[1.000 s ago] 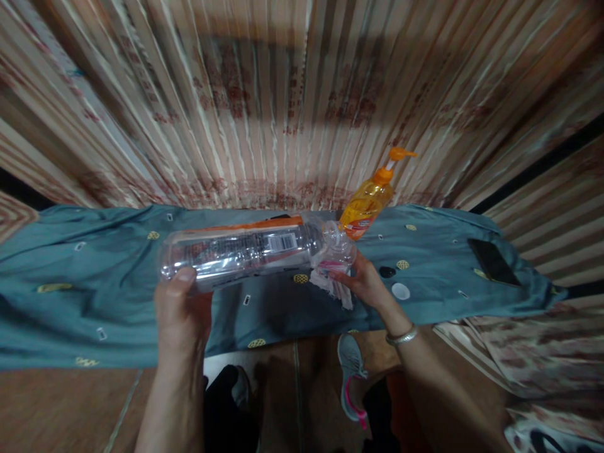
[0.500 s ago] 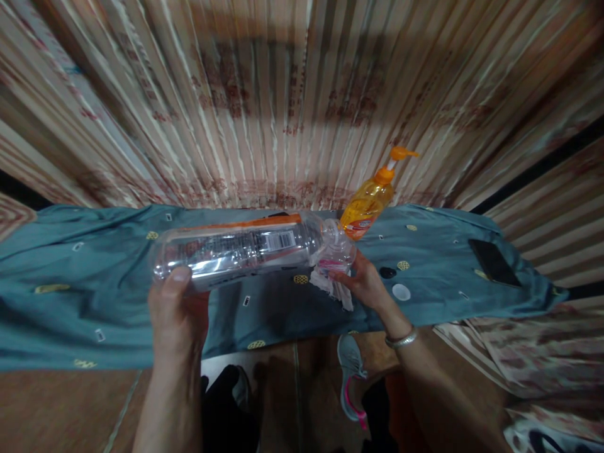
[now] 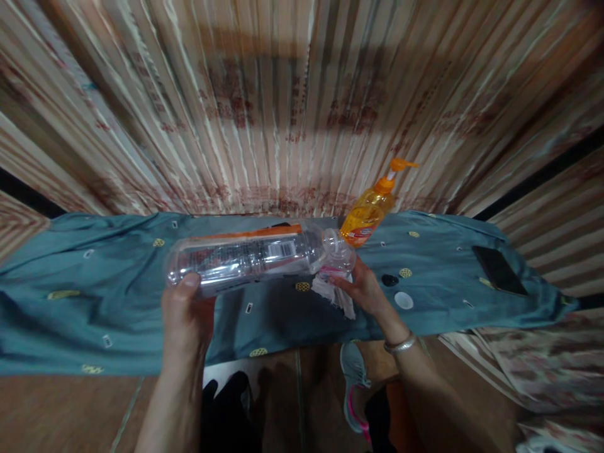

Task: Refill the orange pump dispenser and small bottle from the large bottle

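A large clear plastic bottle (image 3: 245, 261) with an orange-edged label and a barcode lies sideways in the air above the cloth-covered table. My left hand (image 3: 189, 314) is closed around its base end, thumb on top. At the bottle's neck, my right hand (image 3: 363, 289) grips a small clear plastic container (image 3: 343, 257) with pink on it; the two mouths meet or overlap, I cannot tell which. A crumpled white tissue (image 3: 336, 296) hangs below the right fingers. Just behind stands an orange pump bottle (image 3: 365, 217) of yellow liquid.
Teal patterned cloth (image 3: 117, 277) covers the narrow table. On its right side lie a dark phone (image 3: 500, 270), a white round lid (image 3: 404, 300) and a small black object (image 3: 389, 280). A pleated curtain (image 3: 283, 126) rises behind; a shoe (image 3: 353, 371) shows on the floor.
The large bottle and my left hand have shifted slightly right and down in the view. The view itself has also moved a little. Both hands keep their grip.
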The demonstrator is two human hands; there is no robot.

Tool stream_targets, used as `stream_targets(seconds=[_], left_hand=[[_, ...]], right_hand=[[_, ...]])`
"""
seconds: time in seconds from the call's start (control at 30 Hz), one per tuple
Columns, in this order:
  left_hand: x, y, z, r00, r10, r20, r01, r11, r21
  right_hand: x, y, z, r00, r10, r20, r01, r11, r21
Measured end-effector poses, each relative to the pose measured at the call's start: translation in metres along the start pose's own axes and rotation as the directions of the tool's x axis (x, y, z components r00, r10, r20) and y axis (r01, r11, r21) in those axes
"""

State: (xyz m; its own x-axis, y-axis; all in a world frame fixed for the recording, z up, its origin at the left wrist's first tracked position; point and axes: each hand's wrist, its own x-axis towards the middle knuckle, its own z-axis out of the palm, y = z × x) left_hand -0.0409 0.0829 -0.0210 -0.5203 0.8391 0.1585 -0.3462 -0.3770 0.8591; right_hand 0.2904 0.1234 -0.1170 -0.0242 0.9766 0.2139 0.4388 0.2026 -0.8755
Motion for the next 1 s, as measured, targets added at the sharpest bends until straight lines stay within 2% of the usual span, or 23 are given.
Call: stream_targets(seconds=[0.3,0.53,0.73,1.0], left_hand=[[0.009,0.003,-0.001,0.997,-0.062,0.043,0.062,0.998,0.022],[0.014,0.002,0.001,0.995,-0.070,0.070,0.068,0.997,0.028],[0.007,0.003,0.004,0.997,-0.067,0.046,0.065,0.997,0.047],[-0.005,0.010,0.009,0.999,-0.050,0.005,0.050,0.998,0.043]], right_hand=[[0.001,0.001,-0.001,1.000,0.019,0.015,-0.019,1.000,0.013],[-0.001,0.000,0.000,0.999,0.027,-0.028,-0.026,0.999,0.032],[-0.005,-0.006,0.002,0.998,0.019,-0.062,-0.018,1.000,0.014],[-0.008,-0.011,0.000,0.999,0.016,-0.050,-0.016,1.000,-0.015]])
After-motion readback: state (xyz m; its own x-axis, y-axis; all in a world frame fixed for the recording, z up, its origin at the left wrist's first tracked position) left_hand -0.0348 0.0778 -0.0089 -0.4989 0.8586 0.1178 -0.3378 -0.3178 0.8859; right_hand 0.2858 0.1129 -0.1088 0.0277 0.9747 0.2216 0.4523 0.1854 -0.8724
